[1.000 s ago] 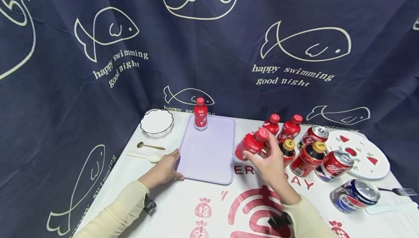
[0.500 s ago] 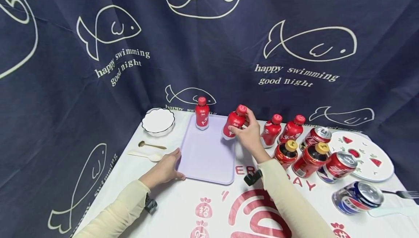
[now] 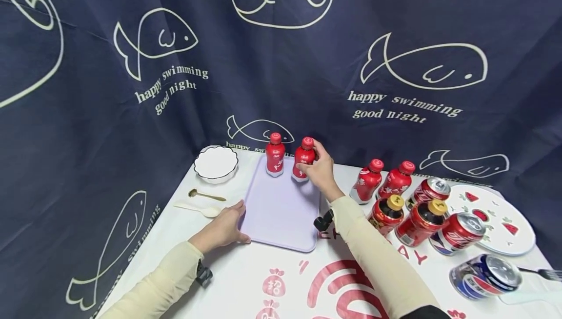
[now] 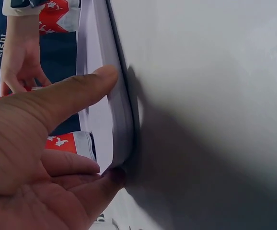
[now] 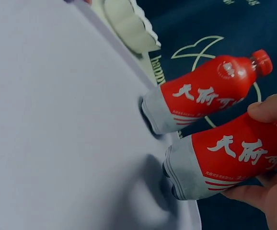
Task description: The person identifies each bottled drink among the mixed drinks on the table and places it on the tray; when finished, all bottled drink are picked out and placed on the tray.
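A lilac tray point(image 3: 281, 211) lies on the white-covered table. At its back left stands a red plastic drink bottle point(image 3: 275, 155) with a red cap. My right hand point(image 3: 321, 170) grips a second bottle of the same kind point(image 3: 303, 163), upright beside the first. In the right wrist view, thumb and fingers wrap this bottle's upper part, and its grey base point(image 5: 181, 167) is close over the tray, casting a shadow. My left hand point(image 3: 224, 226) rests at the tray's front left, thumb point(image 4: 100, 79) and fingertips spread and touching the rim.
Two more red bottles point(image 3: 368, 182), two gold-capped bottles point(image 3: 386, 214) and several cans point(image 3: 485, 276) stand at the right. Behind them lies a watermelon-patterned plate point(image 3: 505, 211); a fork point(image 3: 540, 273) is near the edge. Left are a white bowl point(image 3: 216, 163), a gold spoon point(image 3: 206, 195) and a pale spoon point(image 3: 197, 208).
My right hand has carried the red bottle left from beside the other drinks to over the tray's back, turning it from tilted to upright. The left hand has stayed at the tray.
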### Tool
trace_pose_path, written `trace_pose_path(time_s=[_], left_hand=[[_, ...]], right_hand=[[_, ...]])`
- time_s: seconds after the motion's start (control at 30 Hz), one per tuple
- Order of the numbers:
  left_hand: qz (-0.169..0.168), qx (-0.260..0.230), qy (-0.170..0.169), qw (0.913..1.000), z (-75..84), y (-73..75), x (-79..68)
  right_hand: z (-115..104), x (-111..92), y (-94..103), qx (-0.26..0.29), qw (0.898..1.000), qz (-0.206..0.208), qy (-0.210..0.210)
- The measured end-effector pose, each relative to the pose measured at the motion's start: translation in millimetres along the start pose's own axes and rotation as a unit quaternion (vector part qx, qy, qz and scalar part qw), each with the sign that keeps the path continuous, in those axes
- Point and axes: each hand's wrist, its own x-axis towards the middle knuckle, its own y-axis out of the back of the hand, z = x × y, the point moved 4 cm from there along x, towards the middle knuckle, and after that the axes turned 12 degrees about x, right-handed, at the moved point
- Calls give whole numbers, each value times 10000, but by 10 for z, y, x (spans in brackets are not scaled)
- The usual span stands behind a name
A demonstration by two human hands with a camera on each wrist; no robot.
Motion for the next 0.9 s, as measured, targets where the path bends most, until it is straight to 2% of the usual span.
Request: trace_pose_path(time_s=[0.07,0.2,0.57,0.77,0.9], left_hand=[[-40,31,-3,10000,17,-5,-2],[-44,71,-12,10000,37,2,-7],[11,79,-2,10000,23,28,7],[29,115,-45,9999,10,12,9],[50,115,-101,9999,14,16,11]], right_hand=[[153,48,20,-89,9999,94,-22],[226,82,46,-21,10000,73,-35],[237,94,86,166,9995,-102,-261],[258,84,83,57,9981,-517,-321],[78,-35,149,203,9954,-739,-575]])
